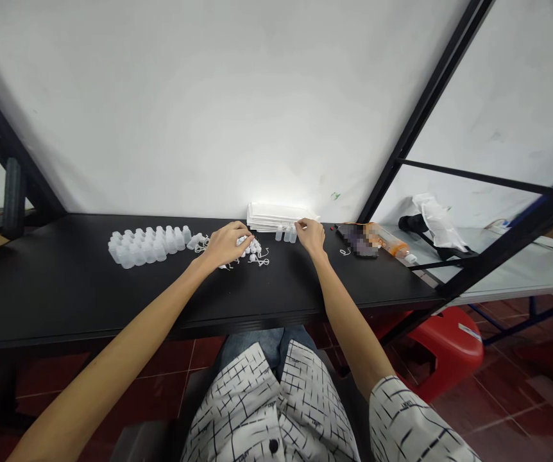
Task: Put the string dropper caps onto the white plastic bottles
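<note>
Left hand: fingers curled, slightly parted, over white corded pieces; grip cannot be told. Right hand: fingers nearly together beside small translucent bottles; hold unclear. Bottle rows on worktop, left of left fingers. White stack beyond right fingers.

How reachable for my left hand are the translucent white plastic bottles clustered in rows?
Probably yes: those bottles stand on the left side of your left hand, with apparently just some low, white, stringy pieces between.
</note>
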The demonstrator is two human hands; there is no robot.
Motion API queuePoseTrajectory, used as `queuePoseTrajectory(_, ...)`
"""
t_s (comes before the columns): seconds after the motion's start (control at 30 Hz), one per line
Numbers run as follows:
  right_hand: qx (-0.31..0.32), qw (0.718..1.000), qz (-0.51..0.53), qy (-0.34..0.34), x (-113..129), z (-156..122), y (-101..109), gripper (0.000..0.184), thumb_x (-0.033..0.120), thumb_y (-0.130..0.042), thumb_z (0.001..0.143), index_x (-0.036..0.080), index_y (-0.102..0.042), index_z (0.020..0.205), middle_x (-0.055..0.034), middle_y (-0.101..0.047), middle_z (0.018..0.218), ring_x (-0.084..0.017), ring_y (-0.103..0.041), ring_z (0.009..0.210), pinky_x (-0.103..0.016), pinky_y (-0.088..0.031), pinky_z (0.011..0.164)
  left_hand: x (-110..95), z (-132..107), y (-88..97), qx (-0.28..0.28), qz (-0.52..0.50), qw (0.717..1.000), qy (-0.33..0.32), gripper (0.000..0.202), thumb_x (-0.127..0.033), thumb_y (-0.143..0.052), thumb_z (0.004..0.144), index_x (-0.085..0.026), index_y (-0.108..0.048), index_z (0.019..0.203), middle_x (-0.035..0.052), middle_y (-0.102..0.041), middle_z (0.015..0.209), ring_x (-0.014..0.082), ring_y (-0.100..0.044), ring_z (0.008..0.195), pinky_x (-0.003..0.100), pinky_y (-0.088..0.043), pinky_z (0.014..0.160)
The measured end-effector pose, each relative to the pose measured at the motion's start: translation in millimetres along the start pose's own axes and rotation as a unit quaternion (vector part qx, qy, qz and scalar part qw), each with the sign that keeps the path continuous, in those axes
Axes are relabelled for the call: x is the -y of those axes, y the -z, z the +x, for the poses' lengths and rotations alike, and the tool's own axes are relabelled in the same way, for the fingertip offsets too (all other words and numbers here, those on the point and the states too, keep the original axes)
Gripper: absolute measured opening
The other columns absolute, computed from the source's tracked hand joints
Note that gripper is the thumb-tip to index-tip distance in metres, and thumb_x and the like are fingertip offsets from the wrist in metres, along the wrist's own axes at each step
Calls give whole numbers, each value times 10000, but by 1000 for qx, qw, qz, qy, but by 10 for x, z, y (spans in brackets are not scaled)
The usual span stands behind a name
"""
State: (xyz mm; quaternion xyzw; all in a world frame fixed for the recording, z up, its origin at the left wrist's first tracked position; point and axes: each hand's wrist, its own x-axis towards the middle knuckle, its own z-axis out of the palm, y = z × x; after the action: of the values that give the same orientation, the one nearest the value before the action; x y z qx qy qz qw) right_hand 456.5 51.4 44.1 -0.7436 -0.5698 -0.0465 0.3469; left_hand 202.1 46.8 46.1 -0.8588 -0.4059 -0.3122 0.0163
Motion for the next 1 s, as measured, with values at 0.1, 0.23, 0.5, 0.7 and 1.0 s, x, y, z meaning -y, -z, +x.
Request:
queuePoseTrajectory(0.1, 6, 1000, 2, 1, 11, -2, 7, 260, 332, -503, 899, 230, -725, 986, -51, -723, 1007, -227, -643, 948, -295, -451, 797, -4, -3, 0, -3, -1, 1000, -3, 353, -395, -429, 918, -222, -737, 909, 50, -670, 1043, 203, -614, 893, 293, -454, 665)
queuePoseTrajectory(0.23, 12, 1000, 3, 0, 13, -1, 5, 265, 320, -499, 899, 224, -729, 988, -59, -724, 1003, -227, -641, 956, -294, -455, 801, -11, -1, 11, -4, -7, 1000, -5, 357, -395, -427, 914, -219, -738, 899, 56, -671, 1032, 210, -612, 913, 294, -461, 676)
queuePoseTrajectory(0.5, 22, 999, 21, 9, -25, 10, -43, 268, 361, -504, 896, 236, -724, 985, -40, -726, 998, -215, -646, 951, -293, -458, 804, -18, 4, 31, 1, -12, 1000, 2, 330, -371, -446, 914, -214, -735, 888, 52, -671, 1039, 213, -613, 922, 299, -458, 697)
queuePoseTrajectory(0.7, 15, 1000, 11, -2, -36, 9, -30, 267, 385, -523, 884, 237, -727, 972, -40, -727, 1006, -234, -641, 971, -311, -453, 804, 73, 26, 168, -28, 2, 999, 31, 301, -360, -464, 913, -211, -725, 923, 55, -684, 1048, 220, -600, 969, 316, -464, 743)
queuePoseTrajectory(1.0, -13, 1000, 16, -13, -31, -2, 1, 277, 374, -527, 867, 220, -736, 964, -89, -720, 1007, -252, -642, 928, -328, -450, 780, 674, -76, 445, -17, 161, 981, 108, 249, -254, -490, 835, -208, -728, 778, 113, -720, 927, 300, -553, 1008, 513, -345, 918)
